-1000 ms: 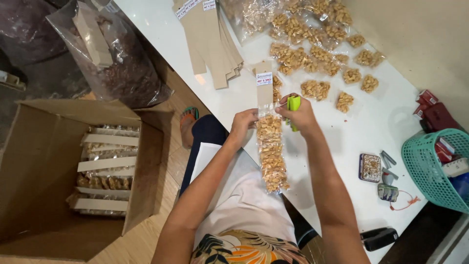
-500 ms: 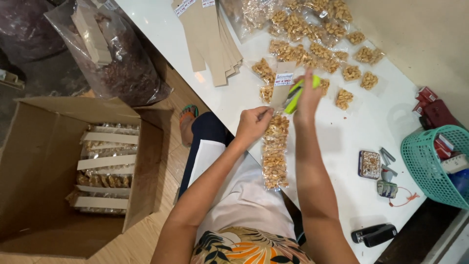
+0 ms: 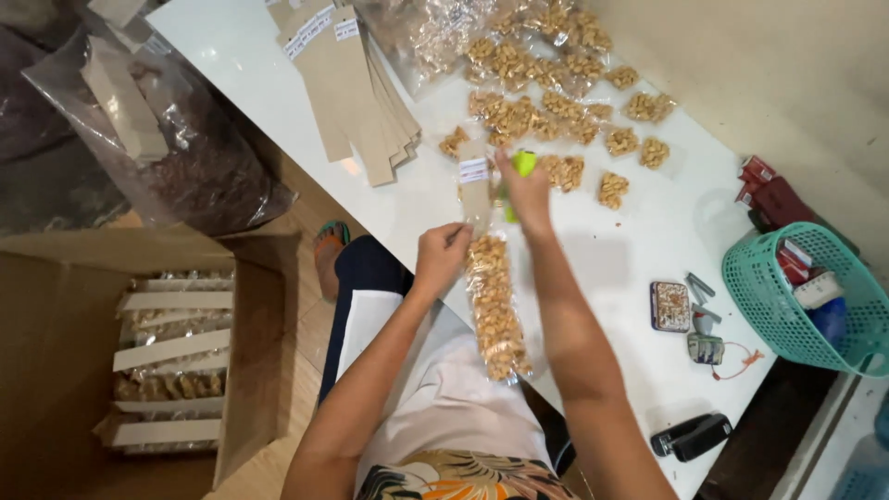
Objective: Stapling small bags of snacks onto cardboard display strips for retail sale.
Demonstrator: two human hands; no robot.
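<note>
Clear snack bag (image 3: 495,301) w/ tan header pinched by left hand (image 3: 440,255); right hand (image 3: 526,193) grips green stapler (image 3: 521,167).

Two hands: left hand (image 3: 441,254), right hand (image 3: 524,190). One long nut bag (image 3: 495,301), one green basket (image 3: 798,296), one cardboard box (image 3: 56,268), one black stapler (image 3: 691,435).
</note>
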